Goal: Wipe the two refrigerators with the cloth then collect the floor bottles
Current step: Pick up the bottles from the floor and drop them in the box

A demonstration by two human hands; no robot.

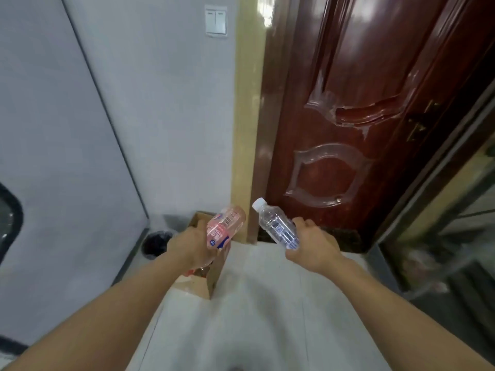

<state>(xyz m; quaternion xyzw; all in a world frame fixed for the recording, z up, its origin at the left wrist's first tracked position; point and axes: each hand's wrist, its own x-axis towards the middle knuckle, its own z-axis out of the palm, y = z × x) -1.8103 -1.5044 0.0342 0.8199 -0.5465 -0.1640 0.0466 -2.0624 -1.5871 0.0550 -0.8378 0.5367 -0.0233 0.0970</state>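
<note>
Two bare forearms reaching from the near edge out over the pale floor (267, 303). Left hand (191, 247) wrapped round the lower part of a pink bottle (226, 226), fingers hidden behind it, bottle tilted with its far end pointing up and right. Right hand (313, 246) gripping a clear water bottle (277, 227) low on its body, near the blue label; fingers curled round the far side, mostly out of sight, white cap pointing up and left. Both bottles held in the air, near each other but apart, neither touching the floor.

Just below the left hand, an open cardboard box (213, 274) standing on the floor, something red and clear partly visible inside, too hidden to tell what. Left of the box, a dark bin (155, 243) against the foot of the grey wall (166, 116). High on that wall, a white double light switch (216, 21). Far right, a glossy red-brown door (361, 103) with carved panels, a dark mat (340, 236) at its foot. At the far left edge, a dark rounded shape, cut off by the frame.
</note>
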